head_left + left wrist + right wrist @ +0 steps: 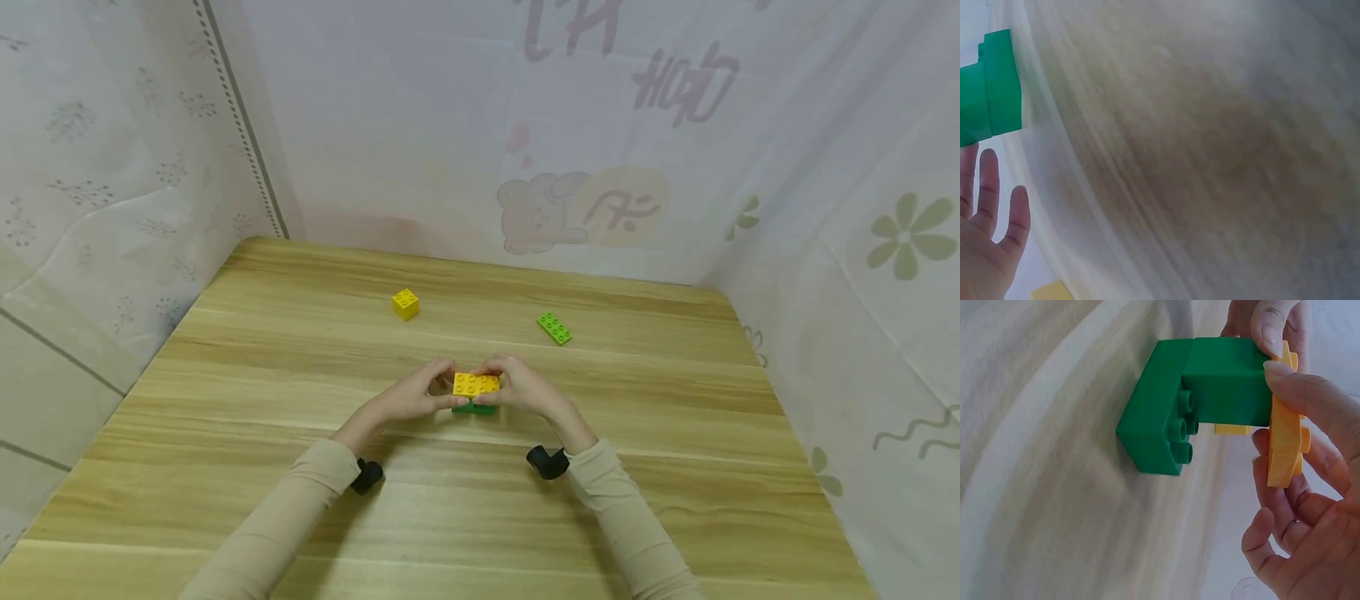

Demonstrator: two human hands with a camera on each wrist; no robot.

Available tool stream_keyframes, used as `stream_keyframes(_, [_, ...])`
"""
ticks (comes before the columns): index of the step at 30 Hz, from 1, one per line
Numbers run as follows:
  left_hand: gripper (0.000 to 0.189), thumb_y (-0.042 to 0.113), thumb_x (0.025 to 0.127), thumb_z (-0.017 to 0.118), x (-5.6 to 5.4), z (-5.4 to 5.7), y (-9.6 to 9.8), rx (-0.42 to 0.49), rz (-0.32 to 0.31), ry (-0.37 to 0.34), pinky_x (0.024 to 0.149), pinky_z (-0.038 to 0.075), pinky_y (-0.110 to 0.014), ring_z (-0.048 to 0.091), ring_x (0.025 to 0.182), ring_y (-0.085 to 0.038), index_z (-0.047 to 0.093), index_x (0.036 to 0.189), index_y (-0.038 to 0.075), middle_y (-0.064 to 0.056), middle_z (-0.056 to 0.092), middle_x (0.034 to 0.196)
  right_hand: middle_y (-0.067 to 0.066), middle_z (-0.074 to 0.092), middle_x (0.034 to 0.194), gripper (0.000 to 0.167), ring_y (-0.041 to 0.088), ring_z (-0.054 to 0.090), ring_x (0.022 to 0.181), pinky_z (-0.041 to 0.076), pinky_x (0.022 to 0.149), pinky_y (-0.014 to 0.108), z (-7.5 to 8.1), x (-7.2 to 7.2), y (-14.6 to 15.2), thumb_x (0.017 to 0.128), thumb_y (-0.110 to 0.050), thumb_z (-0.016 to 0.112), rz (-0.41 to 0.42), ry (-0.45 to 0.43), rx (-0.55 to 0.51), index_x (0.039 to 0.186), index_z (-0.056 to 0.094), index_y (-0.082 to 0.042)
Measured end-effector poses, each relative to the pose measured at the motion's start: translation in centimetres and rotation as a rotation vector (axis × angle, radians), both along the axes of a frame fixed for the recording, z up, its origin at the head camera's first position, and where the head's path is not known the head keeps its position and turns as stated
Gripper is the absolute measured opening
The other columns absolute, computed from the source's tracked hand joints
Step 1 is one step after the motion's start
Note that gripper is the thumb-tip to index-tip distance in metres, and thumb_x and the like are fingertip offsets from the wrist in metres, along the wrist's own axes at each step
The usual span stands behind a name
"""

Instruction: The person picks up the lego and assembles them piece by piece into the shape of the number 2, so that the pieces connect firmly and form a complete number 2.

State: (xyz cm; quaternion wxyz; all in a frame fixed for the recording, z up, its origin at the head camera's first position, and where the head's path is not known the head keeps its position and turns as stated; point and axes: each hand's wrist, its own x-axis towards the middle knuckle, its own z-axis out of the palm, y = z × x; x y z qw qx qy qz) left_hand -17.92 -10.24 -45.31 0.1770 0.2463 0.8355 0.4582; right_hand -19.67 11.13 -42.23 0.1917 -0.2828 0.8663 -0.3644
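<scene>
A yellow building brick [467, 383], flat with two rows of studs, sits on top of green building bricks [474, 409]. In the right wrist view, a square green brick [1229, 381] stands on one end of a longer green brick [1145, 409], which rests on the table. The yellow brick overhangs the square one there. My left hand [412, 395] pinches the yellow brick's left end, thumb in front and fingers behind; the left wrist view shows its outer fingers extended. With thumb and fingers, my right hand [527, 388] grips the right end.
Farther back on the wooden table [637, 367] lie a yellow cube-shaped brick [406, 305], left of centre, and a flat light-green brick [554, 328], right of centre. Patterned cloth [420, 125] hangs behind the table and along both sides.
</scene>
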Motion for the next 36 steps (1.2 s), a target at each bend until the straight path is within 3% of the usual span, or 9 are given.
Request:
stream_keyframes(5, [0.028, 0.029, 0.087, 0.061, -0.2, 0.0, -0.1, 0.003, -0.019, 0.044, 0.082, 0.048, -0.036, 0.054, 0.097, -0.02, 0.049, 0.105, 0.012, -0.007, 0.054, 0.107, 0.008, 0.061, 0.106, 0.038, 0.017, 0.053, 0.093, 0.047, 0.079, 0.03, -0.6, 0.0, 0.2, 0.079, -0.02, 0.072, -0.023, 0.012, -0.032, 0.112, 0.062, -0.005])
stream_keyframes(10, [0.028, 0.03, 0.087, 0.062, -0.2, 0.1, 0.0, -0.005, -0.015, 0.023, 0.086, 0.047, -0.039, 0.053, 0.1, -0.022, 0.05, 0.105, 0.013, -0.007, 0.055, 0.109, 0.008, 0.06, 0.113, 0.044, 0.019, 0.053, 0.1, 0.045, 0.084, 0.036, -1.5, 0.1, 0.8, 0.079, -0.027, 0.071, -0.038, 0.011, -0.072, 0.117, 0.06, -0.007])
stream_keyframes(15, [0.029, 0.031, 0.086, 0.062, 0.0, 0.1, 0.0, -0.006, -0.006, 0.01, 0.085, 0.046, -0.041, 0.053, 0.1, -0.023, 0.05, 0.105, 0.013, -0.008, 0.055, 0.108, 0.017, 0.054, 0.124, 0.053, 0.031, 0.048, 0.113, 0.039, 0.093, 0.043, -1.6, -0.3, 1.8, 0.082, -0.026, 0.069, -0.087, -0.085, -0.179, 0.126, 0.05, -0.004])
stream_keyframes(20, [0.029, 0.032, 0.085, 0.064, 0.0, -0.2, -0.2, -0.018, 0.009, 0.014, 0.085, 0.046, -0.037, 0.054, 0.097, -0.019, 0.049, 0.104, 0.015, -0.006, 0.055, 0.107, 0.023, 0.052, 0.126, 0.049, 0.04, 0.044, 0.116, 0.038, 0.095, 0.047, -0.6, -1.6, 2.6, 0.084, -0.016, 0.066, -0.164, -0.102, -0.26, 0.128, 0.049, -0.003])
stream_keyframes(23, [0.029, 0.032, 0.085, 0.064, 0.0, -0.4, -0.3, -0.022, 0.007, 0.014, 0.085, 0.046, -0.036, 0.053, 0.096, -0.019, 0.048, 0.103, 0.015, -0.006, 0.054, 0.107, 0.024, 0.052, 0.125, 0.047, 0.042, 0.044, 0.117, 0.039, 0.095, 0.048, 0.5, -2.2, 2.5, 0.085, -0.011, 0.064, -0.192, -0.107, -0.255, 0.127, 0.049, -0.001])
stream_keyframes(26, [0.029, 0.032, 0.086, 0.063, 0.1, -0.3, -0.3, -0.015, 0.003, 0.011, 0.086, 0.046, -0.038, 0.053, 0.098, -0.021, 0.049, 0.104, 0.014, -0.007, 0.054, 0.108, 0.024, 0.053, 0.124, 0.046, 0.041, 0.045, 0.116, 0.04, 0.094, 0.047, 0.7, -3.0, 2.5, 0.085, -0.011, 0.063, -0.199, -0.104, -0.235, 0.127, 0.048, 0.001])
stream_keyframes(30, [0.03, 0.031, 0.086, 0.062, 0.2, 0.0, -0.2, -0.005, -0.004, 0.007, 0.087, 0.045, -0.041, 0.052, 0.101, -0.023, 0.049, 0.105, 0.013, -0.009, 0.054, 0.109, 0.021, 0.054, 0.125, 0.05, 0.035, 0.048, 0.115, 0.04, 0.094, 0.044, -1.1, -4.8, 2.8, 0.085, -0.02, 0.065, -0.205, -0.096, -0.195, 0.128, 0.049, -0.002])
stream_keyframes(36, [0.03, 0.031, 0.086, 0.062, 0.3, 0.0, -0.1, -0.008, -0.012, 0.006, 0.085, 0.046, -0.039, 0.053, 0.098, -0.022, 0.048, 0.105, 0.012, -0.009, 0.054, 0.108, 0.016, 0.052, 0.128, 0.055, 0.031, 0.047, 0.117, 0.038, 0.099, 0.044, -2.4, -7.3, 2.3, 0.085, -0.028, 0.065, -0.207, -0.15, -0.117, 0.131, 0.046, -0.004])
